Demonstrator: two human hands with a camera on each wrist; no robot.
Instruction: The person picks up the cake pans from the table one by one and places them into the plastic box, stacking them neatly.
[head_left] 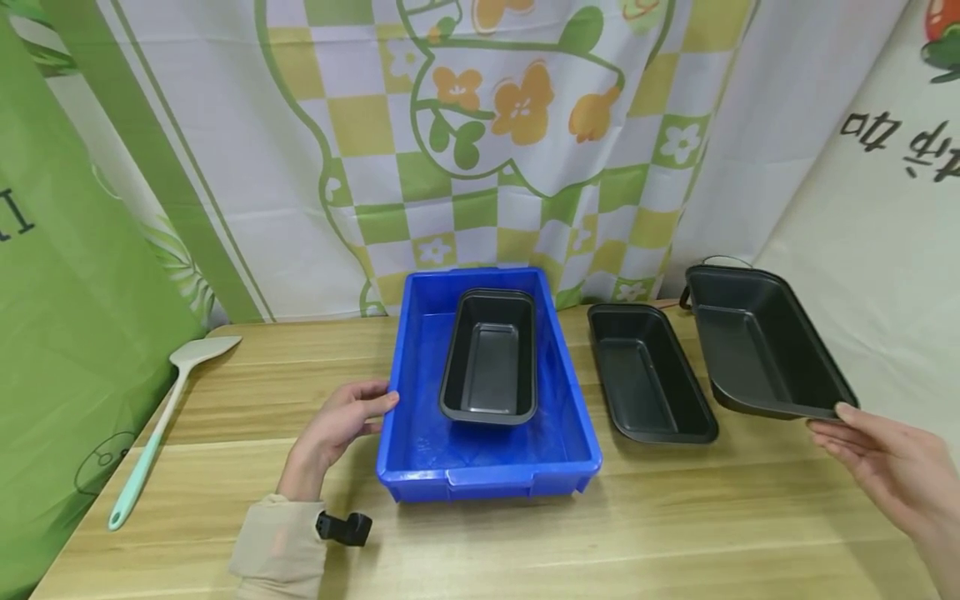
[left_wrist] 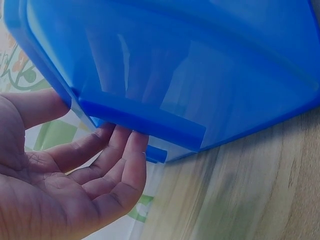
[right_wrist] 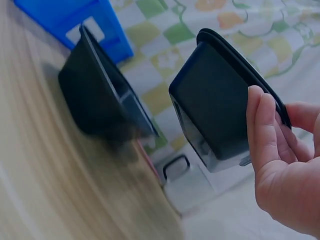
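Observation:
A blue plastic bin (head_left: 491, 479) sits on the table with a dark loaf pan (head_left: 492, 367) inside, toward its right side. My left hand (head_left: 337, 425) grips the bin's left side; in the left wrist view the thumb lies at the rim and the fingers curl under a ledge on the wall. At the right, my right hand (head_left: 892, 467) pinches the near corner of a second loaf pan (head_left: 765, 346) by its rim. The right wrist view shows this pan raised and tilted. Between it and the bin, a third loaf pan (head_left: 648, 379) rests on the table.
A spatula (head_left: 161, 417) with a mint handle lies at the table's left edge. Behind the raised pan stands a whitish object with a black handle (right_wrist: 177, 165), partly hidden. Patterned curtains (head_left: 480, 167) hang along the back and sides of the wooden table (head_left: 465, 550).

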